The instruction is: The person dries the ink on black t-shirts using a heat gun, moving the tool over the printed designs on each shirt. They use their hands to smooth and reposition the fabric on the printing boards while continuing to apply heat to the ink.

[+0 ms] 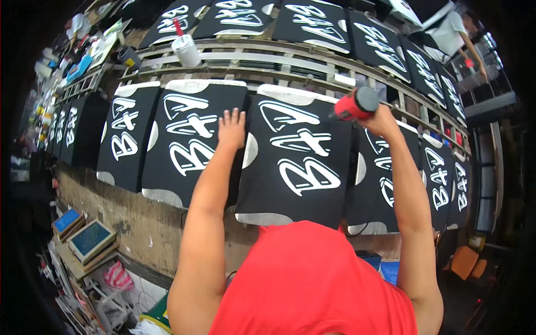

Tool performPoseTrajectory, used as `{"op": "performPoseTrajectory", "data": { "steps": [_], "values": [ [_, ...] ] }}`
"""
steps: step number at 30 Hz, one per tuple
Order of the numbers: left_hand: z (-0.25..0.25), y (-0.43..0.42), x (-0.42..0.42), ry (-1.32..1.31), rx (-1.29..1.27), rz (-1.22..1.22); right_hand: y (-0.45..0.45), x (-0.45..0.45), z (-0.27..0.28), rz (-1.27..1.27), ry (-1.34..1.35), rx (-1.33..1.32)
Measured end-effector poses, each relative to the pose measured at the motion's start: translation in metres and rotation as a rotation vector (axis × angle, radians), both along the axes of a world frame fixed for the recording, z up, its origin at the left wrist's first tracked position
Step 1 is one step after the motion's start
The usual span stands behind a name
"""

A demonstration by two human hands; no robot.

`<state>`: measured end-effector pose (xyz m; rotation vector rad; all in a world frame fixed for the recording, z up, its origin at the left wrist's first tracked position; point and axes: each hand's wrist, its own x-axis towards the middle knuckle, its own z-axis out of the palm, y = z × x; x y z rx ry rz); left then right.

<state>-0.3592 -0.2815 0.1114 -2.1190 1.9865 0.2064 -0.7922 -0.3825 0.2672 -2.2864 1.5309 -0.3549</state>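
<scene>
Head view shows black fabric (259, 178) on boards (296, 94) in cluttered workshop (458, 296).

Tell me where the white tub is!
In the head view, the white tub sits on the wooden rails, up and left of centre, beyond the left hand.

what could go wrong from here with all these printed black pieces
The left hand is close to the white lettering; if that is wet, a slide could smear it.

The red tool in the right hand looks like a heat gun; if so, lingering near the cloth might scorch it.

The white tub by the rails might spill if knocked.
</scene>
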Motion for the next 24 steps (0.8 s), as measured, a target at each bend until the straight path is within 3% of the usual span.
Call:
{"op": "performPoseTrajectory", "data": {
  "steps": [2, 5, 9, 11, 16, 21, 24],
  "values": [
    [-0.014, -0.01, 0.015, -0.101, 0.046, -0.005, -0.001, 0.011, 0.008, 0.028, -0.134, 0.098],
    [-0.009, -0.02, 0.015, -0.181, 0.201, -0.017, -0.028, 0.015, -0.026, 0.041, -0.111, 0.039],
    [-0.034, -0.029, 0.017, -0.244, 0.188, -0.037, -0.037, 0.035, -0.018, -0.006, 0.099, 0.14],
    [-0.04, -0.029, 0.019, -0.248, 0.174, -0.047, -0.036, 0.046, -0.007, -0.079, 0.13, 0.353],
    [-0.05, -0.035, 0.025, -0.242, 0.09, -0.055, -0.04, 0.055, -0.013, -0.061, 0.241, 0.18],
    [-0.053, -0.03, 0.026, -0.228, -0.016, -0.059, -0.025, 0.064, -0.005, -0.066, 0.137, 0.158],
    [-0.05, -0.029, 0.022, -0.223, -0.026, -0.051, -0.047, 0.056, -0.034, -0.004, 0.152, 0.256]
  ]
}}
